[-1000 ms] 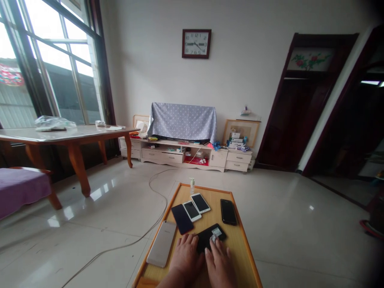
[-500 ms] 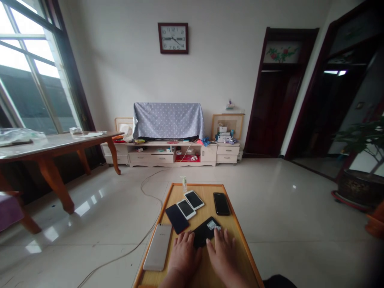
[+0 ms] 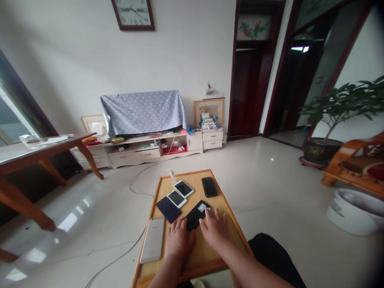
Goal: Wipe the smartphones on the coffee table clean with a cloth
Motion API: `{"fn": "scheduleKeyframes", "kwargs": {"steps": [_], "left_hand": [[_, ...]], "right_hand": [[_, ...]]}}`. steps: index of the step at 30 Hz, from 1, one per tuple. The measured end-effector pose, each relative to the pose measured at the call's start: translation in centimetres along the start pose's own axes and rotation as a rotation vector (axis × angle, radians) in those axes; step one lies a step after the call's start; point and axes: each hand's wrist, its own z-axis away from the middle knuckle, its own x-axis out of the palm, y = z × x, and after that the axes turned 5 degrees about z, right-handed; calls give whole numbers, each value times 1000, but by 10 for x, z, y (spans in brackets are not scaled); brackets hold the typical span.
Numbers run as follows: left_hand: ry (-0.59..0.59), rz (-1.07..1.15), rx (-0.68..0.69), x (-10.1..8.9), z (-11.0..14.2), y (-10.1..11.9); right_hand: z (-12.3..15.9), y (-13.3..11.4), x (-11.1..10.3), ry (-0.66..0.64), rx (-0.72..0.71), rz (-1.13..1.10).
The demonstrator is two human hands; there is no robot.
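Note:
A black phone [image 3: 195, 216] with a pale label near its far end lies at a slant on the small wooden table [image 3: 207, 256]. My left hand [image 3: 179, 240] rests flat by its near left edge, fingers stretched forward. On the other side, my right hand [image 3: 214, 228] lies with its fingers spread, fingertips at the phone's right edge near the label. Left of my left hand is a pale gold phone [image 3: 152, 240], back up. Beyond are a dark blue phone [image 3: 169, 209], a white phone [image 3: 177, 198], another white phone [image 3: 183, 189] and a black phone [image 3: 209, 187].
A small clear pump bottle [image 3: 172, 176] stands at the table's far edge. A cable [image 3: 120, 256] runs over the floor on the left. Farther off are a large wooden table [image 3: 39, 152], a low cabinet [image 3: 135, 157], a potted plant [image 3: 322, 150] and a white tub [image 3: 354, 212].
The camera view has turned to the right and downward, bringing the white tub and wooden chair into sight. My hands and the phones keep nearly the same places on the table.

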Motion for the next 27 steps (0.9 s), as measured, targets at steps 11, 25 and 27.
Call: {"fn": "scheduleKeyframes", "kwargs": {"steps": [11,25,27], "left_hand": [[-11,-12,20,15,-7,-1],[5,-19,45,16,-7,-3],[12,-19,50,15,-7,-3]], "right_hand": [[31,1,7,-17,-150,-79],[33,-6,0,-39,-142,-80],[30,-4,-1,-52,-125,-83]]}}
